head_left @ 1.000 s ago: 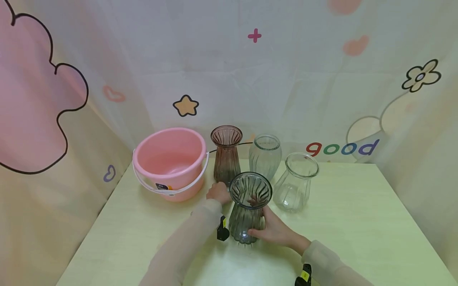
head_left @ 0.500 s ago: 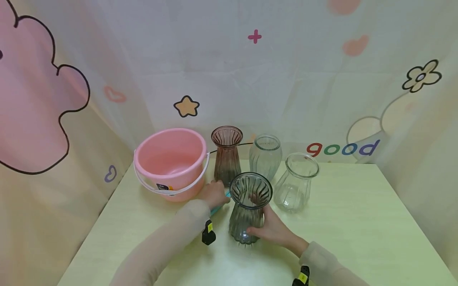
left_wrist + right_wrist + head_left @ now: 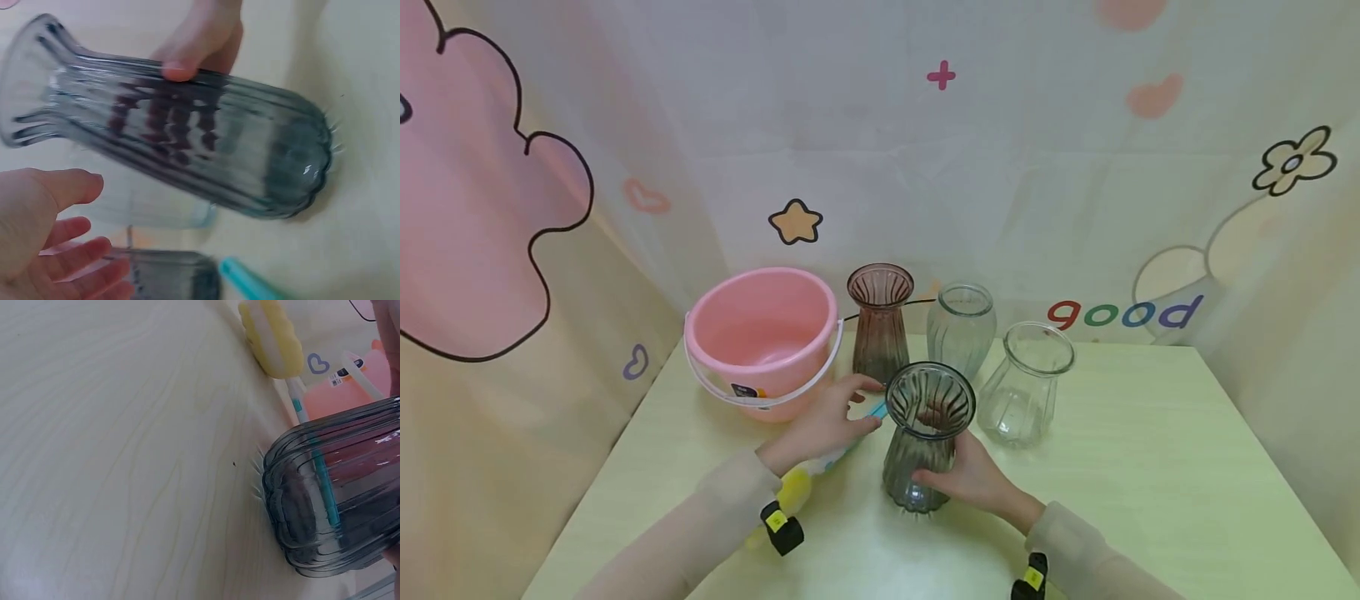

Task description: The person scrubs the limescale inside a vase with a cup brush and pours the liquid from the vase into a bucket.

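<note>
My right hand point(image 3: 973, 479) holds a grey fluted glass vase point(image 3: 917, 467) around its middle. It stands nearly upright in the head view, its flared mouth up. Fingers behind the vase show dark through the glass in the left wrist view. Left of the vase, my left hand point(image 3: 829, 421) has its thumb and fingers spread apart, with nothing between them. Beneath that hand lies a sponge brush with a teal and white handle point(image 3: 850, 446) and a yellow head point(image 3: 275, 347). The left wrist and sleeve partly hide it in the head view.
A pink bucket point(image 3: 700, 354) with a white handle stands on the table's left. Behind the grey vase are a reddish-brown glass vase point(image 3: 880, 333) and a clear vase point(image 3: 951, 337); another clear vase point(image 3: 1015, 400) is to the right. A printed curtain point(image 3: 1000, 208) hangs behind.
My left hand has moved left, away from the grey vase, and its fingers have spread off the brush handle. More of the brush shows now. The right hand keeps its hold on the vase.
</note>
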Motion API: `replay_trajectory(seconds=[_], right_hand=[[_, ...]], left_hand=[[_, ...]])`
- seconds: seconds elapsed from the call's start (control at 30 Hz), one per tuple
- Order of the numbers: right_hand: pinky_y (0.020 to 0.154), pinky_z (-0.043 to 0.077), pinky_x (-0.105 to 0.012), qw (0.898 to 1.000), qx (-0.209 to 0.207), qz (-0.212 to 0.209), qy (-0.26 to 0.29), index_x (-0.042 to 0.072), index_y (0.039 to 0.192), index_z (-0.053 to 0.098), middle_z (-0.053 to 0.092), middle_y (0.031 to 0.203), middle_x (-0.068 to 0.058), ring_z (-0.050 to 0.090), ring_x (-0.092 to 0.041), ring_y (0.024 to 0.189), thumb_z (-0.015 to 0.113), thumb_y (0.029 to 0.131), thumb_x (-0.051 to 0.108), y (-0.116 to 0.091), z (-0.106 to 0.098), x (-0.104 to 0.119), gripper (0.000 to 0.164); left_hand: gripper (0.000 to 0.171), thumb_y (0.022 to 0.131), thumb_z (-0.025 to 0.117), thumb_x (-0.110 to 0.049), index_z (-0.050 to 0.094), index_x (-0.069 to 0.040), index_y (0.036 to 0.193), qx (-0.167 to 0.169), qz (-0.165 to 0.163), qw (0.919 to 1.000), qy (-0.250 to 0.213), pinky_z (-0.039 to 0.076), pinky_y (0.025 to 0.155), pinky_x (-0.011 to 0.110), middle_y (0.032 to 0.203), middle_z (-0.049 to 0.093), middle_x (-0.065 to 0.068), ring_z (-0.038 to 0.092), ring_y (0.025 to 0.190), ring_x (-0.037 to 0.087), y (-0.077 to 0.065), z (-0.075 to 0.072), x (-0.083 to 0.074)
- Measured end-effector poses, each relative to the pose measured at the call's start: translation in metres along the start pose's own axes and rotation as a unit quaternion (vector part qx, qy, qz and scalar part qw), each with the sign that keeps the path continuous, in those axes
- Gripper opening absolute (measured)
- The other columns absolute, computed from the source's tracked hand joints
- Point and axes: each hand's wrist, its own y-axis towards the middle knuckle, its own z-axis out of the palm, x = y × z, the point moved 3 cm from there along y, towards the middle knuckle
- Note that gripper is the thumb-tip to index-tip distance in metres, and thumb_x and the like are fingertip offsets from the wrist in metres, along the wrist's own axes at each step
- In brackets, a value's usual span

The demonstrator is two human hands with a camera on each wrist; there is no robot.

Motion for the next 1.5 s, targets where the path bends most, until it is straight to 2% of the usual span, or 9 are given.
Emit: replay_trajectory(seconds=[0.1,0.27,0.53,0.67,0.77,1.03,1.23,1.33,1.5], right_hand=[[0.099,0.037,-0.049,1.0,-0.006,-0.007,-0.012,0.013,0.129,0.039,0.052,0.126,-0.004,0.047,-0.023,0.121,0.081,0.066,0.023,0.002,0.001,0.001,0.076],[0.093,0.043,-0.047,0.999,-0.014,-0.003,-0.047,0.013,0.129,0.037,0.052,0.126,-0.007,0.051,-0.026,0.117,0.081,0.066,0.026,0.011,-0.005,0.009,0.078],[0.095,0.041,-0.048,0.994,-0.016,-0.038,-0.104,0.014,0.141,0.025,0.044,0.136,-0.008,0.047,-0.028,0.122,0.078,0.068,0.037,0.05,-0.033,0.055,0.093],[0.082,0.049,-0.045,0.983,-0.005,-0.071,-0.169,0.017,0.14,0.029,0.048,0.132,-0.006,0.055,-0.027,0.111,0.076,0.068,0.042,0.069,-0.048,0.086,0.089],[0.07,0.051,-0.04,0.97,0.007,-0.092,-0.226,0.021,0.141,0.029,0.049,0.131,-0.006,0.057,-0.025,0.106,0.074,0.067,0.048,0.078,-0.057,0.104,0.091],[0.074,0.049,-0.044,0.934,0.021,-0.13,-0.332,0.015,0.139,0.034,0.054,0.119,-0.01,0.056,-0.029,0.1,0.073,0.065,0.053,0.1,-0.069,0.144,0.092],[0.076,0.046,-0.045,0.914,0.012,-0.131,-0.384,0.021,0.139,0.033,0.052,0.119,-0.011,0.053,-0.03,0.101,0.074,0.064,0.053,0.122,-0.078,0.171,0.09],[0.079,0.042,-0.046,0.888,-0.001,-0.15,-0.434,0.022,0.137,0.035,0.052,0.119,-0.009,0.051,-0.031,0.103,0.073,0.065,0.053,0.134,-0.08,0.181,0.088],[0.085,0.039,-0.049,0.824,-0.025,-0.233,-0.516,0.023,0.135,0.038,0.051,0.12,-0.008,0.048,-0.033,0.107,0.073,0.065,0.052,0.153,-0.077,0.19,0.083]], left_hand=[[0.043,0.082,0.066,-0.017,0.054,-0.005,0.121,-0.036,0.021,0.9991,0.001,0.048,0.087,0.041,0.12,0.058,0.01,0.058,0.104,0.027,-0.007,-0.018,-0.001],[0.04,0.083,0.065,-0.016,0.055,-0.004,0.12,-0.096,0.026,0.995,0.009,0.049,0.085,0.04,0.118,0.06,0.012,0.06,0.102,0.028,-0.018,-0.059,-0.002],[0.042,0.085,0.062,-0.019,0.051,-0.003,0.122,-0.163,-0.041,0.9851,0.035,0.046,0.088,0.046,0.122,0.055,0.015,0.054,0.108,0.034,-0.033,-0.124,0.017],[0.044,0.087,0.06,-0.02,0.048,0.0,0.124,-0.182,-0.077,0.9795,0.037,0.044,0.09,0.049,0.125,0.052,0.019,0.052,0.11,0.037,-0.037,-0.148,0.032],[0.046,0.089,0.057,-0.025,0.046,-0.001,0.127,-0.193,-0.123,0.9726,0.044,0.044,0.089,0.05,0.127,0.049,0.022,0.05,0.112,0.039,-0.043,-0.162,0.042],[0.052,0.09,0.052,-0.032,0.045,0.004,0.127,-0.203,-0.216,0.9536,0.052,0.045,0.084,0.05,0.128,0.048,0.025,0.05,0.111,0.04,-0.055,-0.183,0.077],[0.054,0.089,0.054,-0.028,0.042,0.007,0.129,-0.18,-0.269,0.9459,-0.024,0.049,0.083,0.041,0.127,0.048,0.026,0.053,0.105,0.036,-0.056,-0.182,0.1],[0.057,0.089,0.055,-0.024,0.037,0.008,0.132,-0.173,-0.286,0.9382,-0.088,0.052,0.079,0.032,0.127,0.047,0.025,0.061,0.095,0.025,-0.052,-0.179,0.106],[0.062,0.089,0.053,-0.023,0.029,0.007,0.136,-0.174,-0.314,0.9218,-0.146,0.052,0.077,0.031,0.123,0.048,0.024,0.065,0.076,0.009,-0.047,-0.177,0.107]])
